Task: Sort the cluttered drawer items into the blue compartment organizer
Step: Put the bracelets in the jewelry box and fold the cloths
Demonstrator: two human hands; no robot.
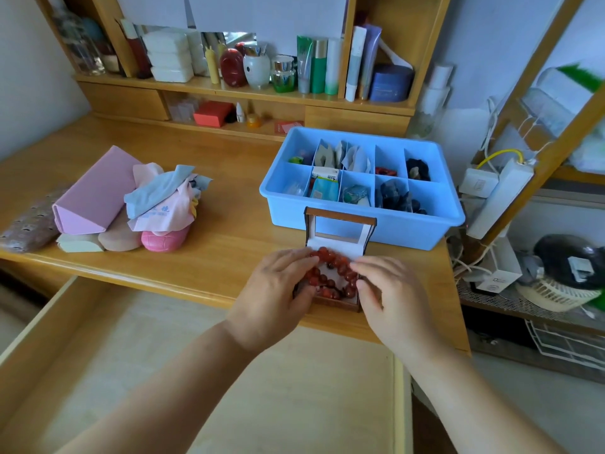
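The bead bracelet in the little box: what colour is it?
Red bead bracelet, with a few darker beads; head view.

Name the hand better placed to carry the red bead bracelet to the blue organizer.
Right, probably. The right hand already touches the bracelet and lies nearer the organizer, which stands behind and to the right. The left hand could steady the small box.

My left hand (278, 286) and right hand (389, 290) flank the open jewellery box (337, 253) on the desk (229, 224), with the bead bracelet (330, 273) between them in it. Just behind the box stands the compartment organizer (363, 221). Well left of my left hand lies a pile of cloths and cases (137, 208); the open drawer (163, 371) sits below both hands.
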